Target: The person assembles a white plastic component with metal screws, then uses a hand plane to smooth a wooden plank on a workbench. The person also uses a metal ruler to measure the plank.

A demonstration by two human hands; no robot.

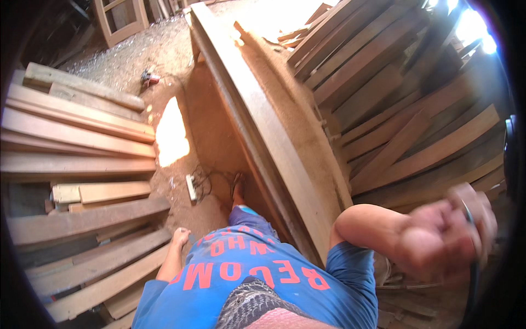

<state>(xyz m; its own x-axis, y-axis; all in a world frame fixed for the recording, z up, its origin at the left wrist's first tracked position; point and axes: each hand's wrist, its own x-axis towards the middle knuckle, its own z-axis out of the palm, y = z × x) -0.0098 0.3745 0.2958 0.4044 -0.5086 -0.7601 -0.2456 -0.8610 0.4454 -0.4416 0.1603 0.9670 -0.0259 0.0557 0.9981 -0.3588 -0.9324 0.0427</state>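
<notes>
My right hand (pixel 446 233) is raised at the far right, above the stacked boards, with its fingers curled in. It is smeared by motion. A thin dark cord (pixel 473 293) passes through it and hangs below. My left hand (pixel 181 237) is low beside my left hip, fingers bent in and closed. What it holds, if anything, is too small to make out. In front of me a long wooden beam (pixel 268 126) runs from beside my right hip away toward the upper left, raised above the sandy floor; neither hand touches it.
Stacked timber (pixel 82 156) lines the left side, and more boards (pixel 378 82) lean along the right. A white power strip (pixel 190 187) with tangled dark cable lies near my foot. Farther off, a red power tool (pixel 149 78) sits on the floor. A wooden frame (pixel 121 21) stands at the back left.
</notes>
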